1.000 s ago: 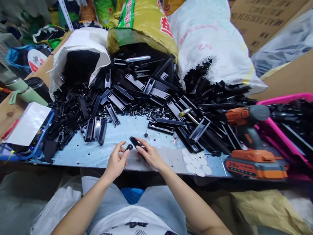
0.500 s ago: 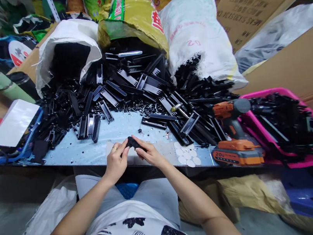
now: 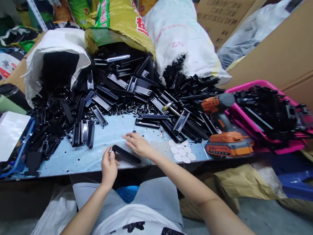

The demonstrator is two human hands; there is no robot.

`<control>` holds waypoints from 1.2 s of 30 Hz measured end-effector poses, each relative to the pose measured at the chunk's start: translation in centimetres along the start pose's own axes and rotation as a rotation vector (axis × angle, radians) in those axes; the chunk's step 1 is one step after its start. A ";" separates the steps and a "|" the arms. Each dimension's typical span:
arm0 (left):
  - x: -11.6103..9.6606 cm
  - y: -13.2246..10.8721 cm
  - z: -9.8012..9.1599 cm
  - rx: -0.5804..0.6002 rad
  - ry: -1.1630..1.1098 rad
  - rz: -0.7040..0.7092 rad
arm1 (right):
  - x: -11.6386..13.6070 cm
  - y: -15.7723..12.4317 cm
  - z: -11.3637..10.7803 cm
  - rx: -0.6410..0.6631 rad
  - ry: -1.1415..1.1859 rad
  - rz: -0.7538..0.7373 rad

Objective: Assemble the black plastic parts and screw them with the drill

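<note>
1. Fingertips and thumb of the bare left hand point(image 3: 110, 164) grasp one end of a long, narrow black bar with rounded ends point(image 3: 126, 154), just above the near edge of the table.
2. The bar slants from the left hand down toward the person's right; whether its far end rests on the tabletop cannot be told.
3. The bare right hand point(image 3: 138, 145) is released, its fingers spread and pointing left, just beyond the bar; whether any finger brushes it cannot be told.
4. Under and around the hands lies a light-blue tabletop point(image 3: 108, 130) speckled with small dark bits.
5. Beyond the hands, a row of upright-looking black bars point(image 3: 82, 133) sits side by side, near a scatter of small metal screws point(image 3: 131, 109).
6. Right of the right hand, flat round white discs point(image 3: 181, 151) lie in a cluster, with an orange-and-black cordless drill point(image 3: 226, 128) near them.
7. A bright pink plastic basket point(image 3: 244, 124) full of black parts stands just beside the drill.
8. At the back, a yellow-and-green printed sack point(image 3: 120, 15) lies between two white sacks point(image 3: 179, 31), black parts heaped at their mouths.
</note>
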State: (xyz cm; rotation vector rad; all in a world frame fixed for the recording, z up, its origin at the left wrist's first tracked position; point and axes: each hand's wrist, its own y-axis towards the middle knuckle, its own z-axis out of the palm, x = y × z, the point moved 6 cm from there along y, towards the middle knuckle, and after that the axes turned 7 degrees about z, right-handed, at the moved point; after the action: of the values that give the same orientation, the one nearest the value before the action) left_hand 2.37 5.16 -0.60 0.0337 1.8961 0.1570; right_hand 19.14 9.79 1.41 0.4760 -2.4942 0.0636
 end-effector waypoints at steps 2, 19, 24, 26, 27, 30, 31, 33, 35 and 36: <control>1.6 -0.6 0.1 0.010 -0.030 -0.095 | -2.1 1.8 -0.9 -0.038 -0.235 0.049; -4.1 0.8 4.2 0.732 0.791 0.792 | -25.3 6.0 -22.6 -0.123 -0.809 0.911; -3.3 2.0 5.4 0.796 0.954 0.764 | -28.8 4.8 -22.8 -0.052 -0.854 0.942; -2.9 2.4 5.1 0.738 0.993 0.724 | -29.0 4.9 -23.2 -0.045 -0.857 0.934; -2.7 2.5 4.9 0.711 1.000 0.699 | -29.0 5.0 -23.4 -0.043 -0.863 0.927; -2.1 2.6 4.5 0.657 0.976 0.633 | -28.8 5.4 -23.8 -0.011 -0.879 0.898; -2.0 2.6 4.6 0.647 0.954 0.623 | -28.7 5.4 -23.6 0.016 -0.876 0.895; -1.9 2.5 4.8 0.637 0.907 0.623 | -28.5 5.1 -23.0 0.071 -0.865 0.890; -1.9 2.3 5.1 0.638 0.880 0.641 | -28.0 4.8 -22.3 0.091 -0.862 0.879; -2.0 2.2 5.3 0.639 0.876 0.653 | -27.7 4.7 -22.2 0.085 -0.868 0.871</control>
State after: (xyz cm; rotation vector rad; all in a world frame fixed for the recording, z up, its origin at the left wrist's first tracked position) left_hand 7.87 7.63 -0.14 1.1901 2.6649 -0.0151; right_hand 50.68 26.47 4.35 -0.7546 -3.3531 0.3683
